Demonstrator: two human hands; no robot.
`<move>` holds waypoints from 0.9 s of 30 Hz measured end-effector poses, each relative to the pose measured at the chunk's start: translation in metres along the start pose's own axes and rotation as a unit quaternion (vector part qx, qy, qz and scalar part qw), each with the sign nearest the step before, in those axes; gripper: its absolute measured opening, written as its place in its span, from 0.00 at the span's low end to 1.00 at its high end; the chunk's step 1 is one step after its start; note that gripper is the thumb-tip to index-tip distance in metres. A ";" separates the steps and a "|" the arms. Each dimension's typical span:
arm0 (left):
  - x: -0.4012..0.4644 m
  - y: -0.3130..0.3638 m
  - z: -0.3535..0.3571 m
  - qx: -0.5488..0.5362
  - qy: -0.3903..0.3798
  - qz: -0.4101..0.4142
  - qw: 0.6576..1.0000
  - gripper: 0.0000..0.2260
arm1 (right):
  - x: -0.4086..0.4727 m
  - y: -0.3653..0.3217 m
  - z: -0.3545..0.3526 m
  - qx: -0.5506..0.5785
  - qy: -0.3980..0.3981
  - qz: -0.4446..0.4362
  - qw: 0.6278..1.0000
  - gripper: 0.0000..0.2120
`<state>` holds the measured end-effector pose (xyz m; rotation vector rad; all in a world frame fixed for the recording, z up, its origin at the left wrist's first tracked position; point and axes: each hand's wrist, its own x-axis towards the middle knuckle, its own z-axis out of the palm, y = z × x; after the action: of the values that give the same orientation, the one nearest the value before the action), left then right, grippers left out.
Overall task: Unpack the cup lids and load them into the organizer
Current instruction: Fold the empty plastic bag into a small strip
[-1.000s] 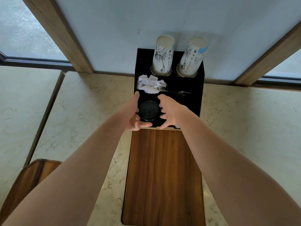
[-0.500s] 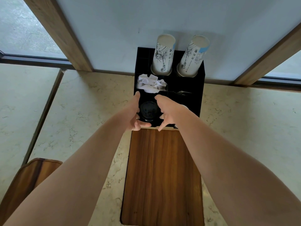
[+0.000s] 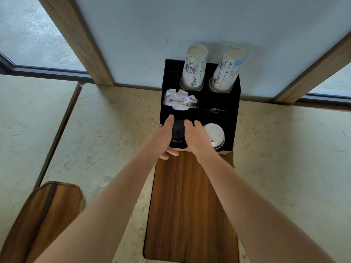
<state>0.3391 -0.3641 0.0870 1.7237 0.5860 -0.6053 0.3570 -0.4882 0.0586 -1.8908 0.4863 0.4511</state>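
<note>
A black organizer (image 3: pixel 230 118) stands against the wall at the far end of a wooden board (image 3: pixel 190 205). A stack of black cup lids (image 3: pixel 178 133) sits in its front left compartment. My left hand (image 3: pixel 163 137) lies along the stack's left side, thumb straight against it. Its fingers hang loosely curled in front of the organizer's front edge. My right hand (image 3: pixel 195 135) covers the stack's right side, thumb stretched forward and fingers curved down out of sight around the lids. White cup lids (image 3: pixel 214 133) fill the front right compartment.
Two upside-down stacks of printed paper cups (image 3: pixel 193 71) (image 3: pixel 227 71) stand in the organizer's back row, and crumpled white napkins (image 3: pixel 179 100) sit in a middle compartment. The marble counter (image 3: pixel 106 130) spreads to both sides. A wooden chair back (image 3: pixel 41 215) is at the lower left.
Both hands have drawn closer together over the black lids, and the stack has sunk lower into its compartment. The right hand shifted left, so the white lids now show.
</note>
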 end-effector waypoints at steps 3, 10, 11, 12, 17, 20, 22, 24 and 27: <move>-0.043 -0.045 -0.016 -0.019 0.054 0.101 0.993 0.17 | -0.049 0.045 0.008 0.010 0.029 -0.061 0.998 0.23; -0.146 -0.183 -0.068 -0.117 0.099 -0.009 0.988 0.07 | -0.161 0.142 0.036 -0.020 -0.120 0.081 0.989 0.09; -0.160 -0.198 -0.079 -0.151 0.093 -0.026 0.984 0.08 | -0.174 0.151 0.039 -0.027 -0.130 0.091 0.987 0.07; -0.174 -0.214 -0.091 -0.172 0.099 -0.037 0.979 0.08 | -0.187 0.159 0.040 -0.033 -0.135 0.100 0.985 0.05; -0.221 -0.285 -0.126 -0.252 0.223 -0.130 0.933 0.04 | -0.233 0.177 0.051 -0.062 -0.151 0.122 0.979 0.07; -0.237 -0.315 -0.125 -0.420 0.238 -0.265 0.835 0.08 | -0.252 0.179 0.063 -0.066 -0.146 0.123 0.979 0.08; -0.244 -0.332 -0.117 -0.475 0.208 -0.318 0.794 0.16 | -0.262 0.181 0.071 -0.047 -0.126 0.131 0.982 0.07; -0.245 -0.343 -0.109 -0.507 0.176 -0.340 0.772 0.26 | -0.270 0.184 0.077 -0.029 -0.113 0.132 0.984 0.07; -0.235 -0.346 -0.105 -0.586 0.142 -0.327 0.728 0.32 | -0.280 0.188 0.080 -0.019 -0.117 0.129 0.985 0.07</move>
<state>-0.0554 -0.2042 0.0182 0.3396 1.4443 -0.2756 0.0141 -0.4425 0.0306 -1.7886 0.5695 0.8483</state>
